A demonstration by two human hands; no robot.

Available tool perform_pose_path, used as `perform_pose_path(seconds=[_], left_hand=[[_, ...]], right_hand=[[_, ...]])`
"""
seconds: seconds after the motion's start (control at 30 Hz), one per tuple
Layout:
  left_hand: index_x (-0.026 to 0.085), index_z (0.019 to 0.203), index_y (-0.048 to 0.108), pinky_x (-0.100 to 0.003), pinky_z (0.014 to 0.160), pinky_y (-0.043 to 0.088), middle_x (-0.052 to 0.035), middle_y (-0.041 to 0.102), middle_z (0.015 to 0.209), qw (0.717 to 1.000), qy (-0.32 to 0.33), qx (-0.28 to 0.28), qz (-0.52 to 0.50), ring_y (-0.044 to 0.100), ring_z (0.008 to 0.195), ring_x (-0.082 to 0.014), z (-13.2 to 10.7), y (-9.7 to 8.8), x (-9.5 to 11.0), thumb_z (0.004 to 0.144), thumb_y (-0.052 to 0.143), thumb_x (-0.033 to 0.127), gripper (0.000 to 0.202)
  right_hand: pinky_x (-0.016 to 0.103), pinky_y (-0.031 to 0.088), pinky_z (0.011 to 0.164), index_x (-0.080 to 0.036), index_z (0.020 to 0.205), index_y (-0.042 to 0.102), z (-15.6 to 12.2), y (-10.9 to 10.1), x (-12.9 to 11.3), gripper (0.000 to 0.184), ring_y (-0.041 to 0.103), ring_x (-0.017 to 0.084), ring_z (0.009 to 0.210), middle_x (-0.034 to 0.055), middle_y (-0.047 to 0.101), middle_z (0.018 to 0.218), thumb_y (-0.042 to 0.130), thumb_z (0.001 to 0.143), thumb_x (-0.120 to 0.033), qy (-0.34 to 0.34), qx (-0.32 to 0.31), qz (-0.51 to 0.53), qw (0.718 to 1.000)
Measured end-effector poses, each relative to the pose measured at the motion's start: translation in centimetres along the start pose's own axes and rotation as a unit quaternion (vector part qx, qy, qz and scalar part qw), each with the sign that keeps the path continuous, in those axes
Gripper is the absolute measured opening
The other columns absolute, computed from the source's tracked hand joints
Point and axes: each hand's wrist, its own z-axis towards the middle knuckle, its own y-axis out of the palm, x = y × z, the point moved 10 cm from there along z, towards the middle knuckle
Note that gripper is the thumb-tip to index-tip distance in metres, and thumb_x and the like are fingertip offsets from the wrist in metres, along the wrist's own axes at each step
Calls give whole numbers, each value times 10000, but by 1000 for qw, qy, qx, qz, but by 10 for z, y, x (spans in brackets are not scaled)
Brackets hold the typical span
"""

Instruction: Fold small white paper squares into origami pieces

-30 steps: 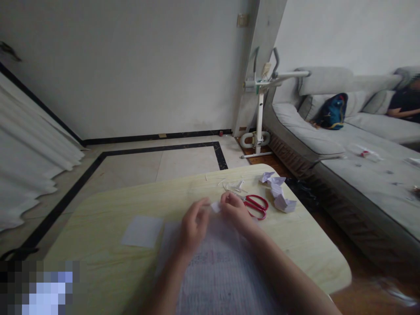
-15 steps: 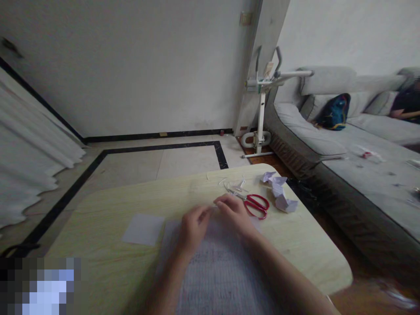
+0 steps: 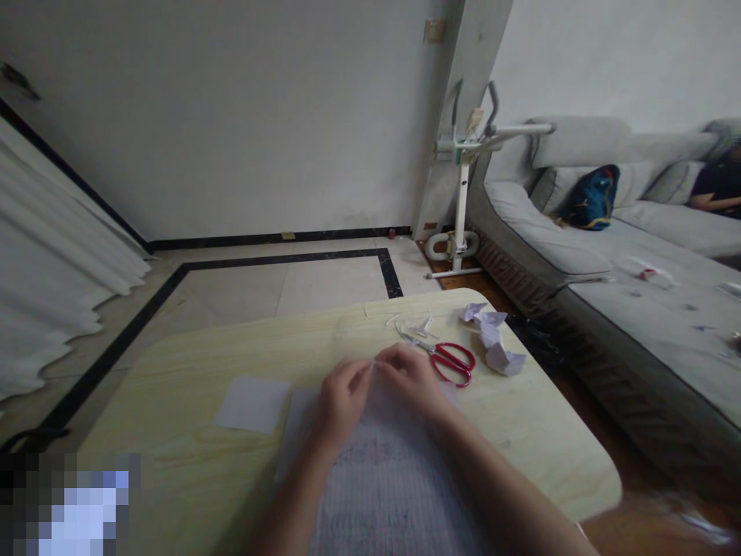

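My left hand [image 3: 345, 395] and my right hand [image 3: 408, 377] meet fingertip to fingertip above a ruled, written-on sheet [image 3: 376, 494]. Both are closed in a pinch on a small piece of white paper [image 3: 373, 364], of which only a sliver shows between the fingers. Just beyond my right hand lie red-handled scissors [image 3: 452, 363], their blades pointing to the far left. A square of white paper [image 3: 253, 405] rests flat to the left of the sheet. Several folded paper pieces [image 3: 491, 336] stand in a row at the right.
Thin paper scraps [image 3: 421, 325] lie near the far edge of the light wooden table [image 3: 191, 371]. Past the table's right side stands a grey sofa [image 3: 665, 332], with a person [image 3: 718, 185] at its far end. A white exercise machine [image 3: 461, 201] is by the wall.
My right fingertips have shifted slightly left and now meet those of my left hand. Scissors and papers on the table have stayed put.
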Motion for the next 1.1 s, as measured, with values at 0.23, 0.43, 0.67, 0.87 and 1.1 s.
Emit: perform_pose_path(seconds=[0.23,0.43,0.67,0.87,1.1], left_hand=[[170,857,661,-243,713,477,-49,668,820,1000,5,7,-4,624,783,-162,-1,-1,0,896,522,239,159],[172,852,671,-231,705,473,-38,669,809,999,-12,22,-31,621,774,-154,-2,-3,-3,891,532,244,161],[168,824,678,-236,688,486,-35,678,778,996,-53,34,-65,630,739,-160,-1,-3,-10,877,547,278,179],[171,843,689,-235,693,486,-39,681,791,994,-69,33,-80,626,750,-164,-3,-2,-16,876,550,297,191],[167,821,697,-239,675,488,-39,684,781,990,-92,43,-99,627,735,-172,-5,-2,-21,859,570,312,197]], right_hand=[[239,415,616,-171,790,650,-2,1,-1,128,554,139,671,16,623,712,593,862,-260,-8,0,-26,1000],[241,423,606,-167,758,648,-1,0,-2,136,559,143,661,19,623,698,599,849,-255,4,6,1,1000],[244,437,600,-161,748,645,0,0,1,133,566,147,653,23,627,697,608,834,-257,26,11,36,999],[250,447,610,-158,747,654,-1,-1,2,147,575,151,659,29,637,701,614,829,-273,35,19,33,999],[246,447,590,-161,729,651,0,-4,-3,143,575,150,643,26,634,680,614,817,-267,35,27,30,999]])
